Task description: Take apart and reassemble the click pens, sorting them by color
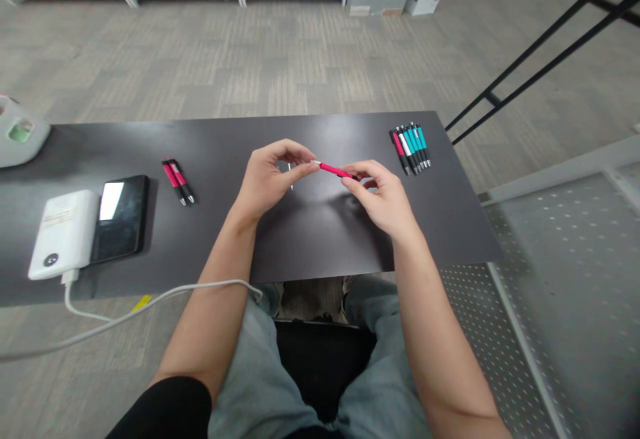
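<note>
A pink pen (330, 169) is held level above the table between my two hands. My left hand (273, 175) pinches its silvery left end between thumb and fingers. The black right end sits in the fingertips of my right hand (377, 192), which partly hide it. A thin pale stick-like piece (291, 176) shows below the curled fingers of my left hand; whether that hand holds it I cannot tell. Two pink pens (178, 181) with black grips lie side by side to the left. A row of several pens (410, 149), pink, white and teal, lies to the right.
On the left of the dark table (320, 245) lie a white power bank (65, 232) and a black phone (121, 219). A white cable (175, 290) runs from the power bank across my left forearm. A white container (20, 133) stands at the far left. Black metal bars (540, 59) rise beyond the right edge.
</note>
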`<action>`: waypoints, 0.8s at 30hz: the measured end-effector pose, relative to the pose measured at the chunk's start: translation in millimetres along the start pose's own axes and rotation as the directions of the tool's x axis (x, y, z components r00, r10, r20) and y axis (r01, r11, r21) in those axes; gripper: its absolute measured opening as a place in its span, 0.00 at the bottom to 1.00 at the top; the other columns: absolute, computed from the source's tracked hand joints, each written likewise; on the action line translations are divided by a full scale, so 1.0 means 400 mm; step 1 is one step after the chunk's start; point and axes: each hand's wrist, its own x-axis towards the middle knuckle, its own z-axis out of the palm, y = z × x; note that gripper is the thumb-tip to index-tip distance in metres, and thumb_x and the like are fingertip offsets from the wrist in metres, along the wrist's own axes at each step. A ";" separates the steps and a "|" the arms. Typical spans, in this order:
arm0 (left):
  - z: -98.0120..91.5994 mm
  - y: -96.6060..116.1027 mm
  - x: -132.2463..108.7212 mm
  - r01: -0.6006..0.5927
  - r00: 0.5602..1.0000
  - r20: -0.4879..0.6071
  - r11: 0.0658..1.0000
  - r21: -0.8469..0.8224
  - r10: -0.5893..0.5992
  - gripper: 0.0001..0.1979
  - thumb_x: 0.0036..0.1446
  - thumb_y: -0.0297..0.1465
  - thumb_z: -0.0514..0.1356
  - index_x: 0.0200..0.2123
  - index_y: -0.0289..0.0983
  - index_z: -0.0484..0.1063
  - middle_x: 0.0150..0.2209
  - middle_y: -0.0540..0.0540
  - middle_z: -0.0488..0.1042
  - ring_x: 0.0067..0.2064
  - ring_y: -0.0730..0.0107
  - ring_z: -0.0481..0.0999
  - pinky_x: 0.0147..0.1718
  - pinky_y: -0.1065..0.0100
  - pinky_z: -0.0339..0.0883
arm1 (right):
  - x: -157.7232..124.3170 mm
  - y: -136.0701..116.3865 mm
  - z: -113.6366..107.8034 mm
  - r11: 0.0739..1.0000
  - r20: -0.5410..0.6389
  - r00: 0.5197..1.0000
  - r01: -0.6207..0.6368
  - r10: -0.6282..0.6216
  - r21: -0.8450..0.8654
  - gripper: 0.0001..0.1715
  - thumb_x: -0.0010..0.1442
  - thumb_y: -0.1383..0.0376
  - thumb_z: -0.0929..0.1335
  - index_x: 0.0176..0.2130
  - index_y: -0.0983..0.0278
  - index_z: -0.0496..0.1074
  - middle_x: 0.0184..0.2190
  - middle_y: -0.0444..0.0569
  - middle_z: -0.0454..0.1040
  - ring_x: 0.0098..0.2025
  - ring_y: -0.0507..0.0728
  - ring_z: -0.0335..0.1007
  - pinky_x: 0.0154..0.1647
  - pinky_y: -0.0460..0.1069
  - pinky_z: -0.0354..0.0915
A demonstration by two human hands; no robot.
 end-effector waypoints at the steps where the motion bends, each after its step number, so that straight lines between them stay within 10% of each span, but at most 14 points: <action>1: 0.000 0.002 0.000 0.000 1.000 0.010 1.000 0.001 0.000 0.33 0.58 0.66 0.88 0.36 0.43 0.89 0.38 0.43 0.92 0.40 0.57 0.88 0.47 0.56 0.84 | 0.000 -0.001 0.000 1.000 0.001 1.000 -0.003 0.003 0.003 0.14 0.78 0.48 0.81 0.56 0.49 0.94 0.57 0.54 0.93 0.57 0.72 0.88 0.61 0.67 0.86; 16: 0.009 0.004 -0.004 0.037 0.997 0.066 0.993 -0.114 -0.029 0.32 0.52 0.61 0.92 0.43 0.44 0.89 0.40 0.45 0.91 0.42 0.57 0.90 0.47 0.56 0.85 | 0.006 -0.031 0.033 0.993 0.087 0.995 -0.062 0.054 0.102 0.18 0.77 0.43 0.82 0.57 0.47 0.93 0.59 0.52 0.94 0.60 0.72 0.91 0.65 0.68 0.87; 24: -0.041 -0.005 -0.004 0.030 0.996 -0.078 0.999 -0.041 -0.033 0.28 0.72 0.64 0.81 0.50 0.47 0.85 0.47 0.44 0.91 0.51 0.52 0.94 0.53 0.52 0.88 | 0.021 -0.058 0.078 0.998 0.112 0.993 -0.028 0.022 0.057 0.25 0.79 0.43 0.82 0.67 0.49 0.90 0.62 0.55 0.93 0.60 0.72 0.91 0.64 0.66 0.87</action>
